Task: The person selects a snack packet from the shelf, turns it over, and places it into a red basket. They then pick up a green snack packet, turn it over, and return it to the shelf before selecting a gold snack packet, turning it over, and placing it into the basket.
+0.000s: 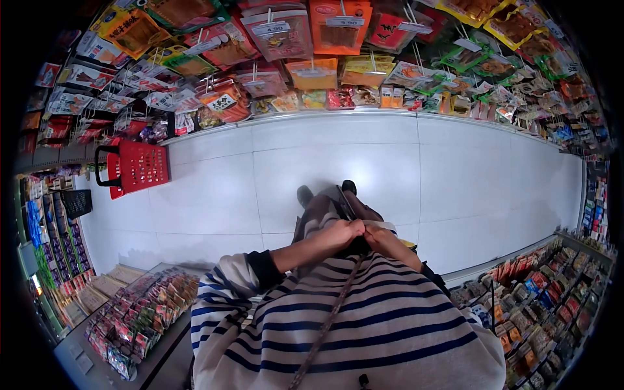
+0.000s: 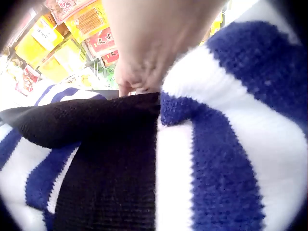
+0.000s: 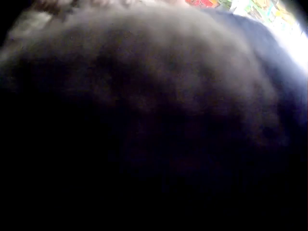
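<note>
In the head view the left hand (image 1: 346, 232) and right hand (image 1: 379, 236) meet at the waist, in front of a striped sweater (image 1: 338, 312). Their fingers look bent, and whether anything lies between them is hidden. A dark patch shows just below the hands. From the left wrist, the left hand (image 2: 139, 72) appears beyond a black cuff (image 2: 110, 159), its fingers partly covered. Dark, blurred cloth fills most of the right wrist view, where the right hand cannot be made out.
Hanging snack packets (image 1: 341, 26) line the shelf ahead. A red basket (image 1: 143, 166) with a black handle stands on the floor (image 1: 338, 149) at the left. More packets fill displays at the lower left (image 1: 136, 318) and lower right (image 1: 539, 312). A strap (image 1: 325, 318) crosses the sweater.
</note>
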The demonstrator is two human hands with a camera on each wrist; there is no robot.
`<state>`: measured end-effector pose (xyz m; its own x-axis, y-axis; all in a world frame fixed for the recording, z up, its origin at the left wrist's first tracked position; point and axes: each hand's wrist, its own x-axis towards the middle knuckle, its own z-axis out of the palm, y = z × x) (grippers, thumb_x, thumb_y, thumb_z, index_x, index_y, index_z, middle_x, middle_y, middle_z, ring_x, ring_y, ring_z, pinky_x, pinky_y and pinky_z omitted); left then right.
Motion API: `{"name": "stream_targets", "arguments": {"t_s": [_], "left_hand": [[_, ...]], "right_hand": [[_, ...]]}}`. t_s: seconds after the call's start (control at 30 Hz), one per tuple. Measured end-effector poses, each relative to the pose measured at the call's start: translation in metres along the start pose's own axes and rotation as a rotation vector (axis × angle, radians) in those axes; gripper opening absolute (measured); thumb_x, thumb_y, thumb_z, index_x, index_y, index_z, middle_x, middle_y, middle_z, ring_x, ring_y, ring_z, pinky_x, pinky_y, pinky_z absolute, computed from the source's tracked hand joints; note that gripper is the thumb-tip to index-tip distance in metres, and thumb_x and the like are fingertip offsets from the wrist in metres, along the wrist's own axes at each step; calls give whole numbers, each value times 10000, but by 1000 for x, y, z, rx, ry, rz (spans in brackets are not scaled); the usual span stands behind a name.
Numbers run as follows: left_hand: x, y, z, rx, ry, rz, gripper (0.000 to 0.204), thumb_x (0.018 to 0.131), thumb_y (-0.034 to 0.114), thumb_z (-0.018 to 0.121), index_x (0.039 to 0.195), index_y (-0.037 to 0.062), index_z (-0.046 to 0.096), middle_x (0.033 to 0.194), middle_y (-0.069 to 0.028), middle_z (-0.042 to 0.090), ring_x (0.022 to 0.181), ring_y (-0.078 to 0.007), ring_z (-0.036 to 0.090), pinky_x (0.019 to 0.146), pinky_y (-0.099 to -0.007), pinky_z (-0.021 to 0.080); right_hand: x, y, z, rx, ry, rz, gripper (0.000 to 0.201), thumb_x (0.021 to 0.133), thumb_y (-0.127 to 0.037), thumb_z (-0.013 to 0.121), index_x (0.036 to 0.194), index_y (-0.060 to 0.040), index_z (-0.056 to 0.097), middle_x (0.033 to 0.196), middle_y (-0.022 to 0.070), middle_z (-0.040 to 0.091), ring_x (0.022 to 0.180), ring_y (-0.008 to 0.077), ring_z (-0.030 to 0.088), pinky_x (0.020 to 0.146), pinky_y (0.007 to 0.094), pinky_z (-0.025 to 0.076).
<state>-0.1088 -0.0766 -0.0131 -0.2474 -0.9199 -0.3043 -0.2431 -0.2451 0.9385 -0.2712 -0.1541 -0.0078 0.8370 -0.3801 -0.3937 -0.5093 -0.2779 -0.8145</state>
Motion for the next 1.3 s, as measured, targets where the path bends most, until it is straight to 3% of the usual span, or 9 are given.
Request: {"name": "stream_targets", "arguments": {"t_s": [0.23, 0.37, 0.47, 0.57, 0.67, 0.73, 0.97, 1.07, 1.3], "left_hand": [[2, 6, -2, 100, -19, -38, 76, 821, 107, 426, 852, 41, 444, 712, -160, 543, 651, -322, 544, 561, -354, 428], [4, 1, 2, 226, 48, 46, 110, 840, 162, 407, 851, 58, 442, 691, -151, 544, 626, -325, 555, 526, -368, 442], [3, -8, 8, 207, 58, -43, 109, 839, 167, 402, 857, 69, 445, 670, -159, 534, 608, -333, 544, 530, -376, 439], [4, -12, 15, 272, 192, 55, 107, 803, 155, 443, 817, 52, 471, 637, -151, 539, 590, -316, 547, 522, -382, 432], [10, -23, 21, 294, 261, 143, 107, 748, 135, 483, 775, 32, 497, 597, -138, 546, 571, -298, 559, 522, -378, 437], [7, -14, 16, 303, 226, 77, 93, 716, 114, 501, 750, 29, 517, 583, -140, 540, 572, -294, 560, 520, -367, 439], [-1, -23, 17, 270, 301, 75, 71, 674, 110, 547, 706, 57, 580, 689, -131, 572, 668, -295, 564, 599, -374, 446], [-18, -26, 1, 187, 352, 69, 94, 718, 139, 546, 762, 65, 582, 699, -122, 580, 679, -299, 563, 612, -376, 442], [-102, -105, -49, 169, 971, -275, 163, 764, 174, 483, 860, 64, 554, 769, -145, 582, 704, -319, 555, 627, -378, 444]], "right_hand": [[3, -4, -11, -2, -77, -16, 154, 772, -113, 478, 890, -16, 498, 806, 208, 544, 759, 355, 527, 657, 379, 418], [6, 19, -13, 195, -165, 44, 142, 738, -86, 580, 866, -35, 547, 782, 92, 570, 688, 168, 529, 613, 275, 428], [4, 8, -19, 91, -68, 246, 194, 733, -131, 609, 857, -43, 489, 693, 78, 520, 640, 162, 499, 612, 274, 427], [10, 23, -19, -36, -112, 200, 282, 715, -243, 618, 847, -50, 460, 716, 138, 551, 674, 287, 554, 603, 343, 437], [17, 28, -25, -65, -194, 172, 293, 703, -268, 625, 808, -35, 482, 712, 139, 539, 679, 275, 545, 599, 330, 429], [21, 35, -27, -92, -228, 56, 262, 719, -239, 634, 799, -20, 513, 679, 70, 539, 617, 145, 499, 586, 257, 418], [48, 0, -42, -288, -442, 90, 275, 743, -282, 595, 826, -21, 573, 724, 114, 585, 659, 197, 558, 611, 275, 442], [70, -26, -44, -393, -326, 69, 288, 758, -304, 569, 832, -25, 586, 721, 127, 592, 656, 227, 572, 607, 296, 453], [129, -75, -12, -201, -149, -179, 192, 778, -182, 555, 824, 4, 547, 709, 129, 589, 643, 223, 569, 607, 298, 454]]}}
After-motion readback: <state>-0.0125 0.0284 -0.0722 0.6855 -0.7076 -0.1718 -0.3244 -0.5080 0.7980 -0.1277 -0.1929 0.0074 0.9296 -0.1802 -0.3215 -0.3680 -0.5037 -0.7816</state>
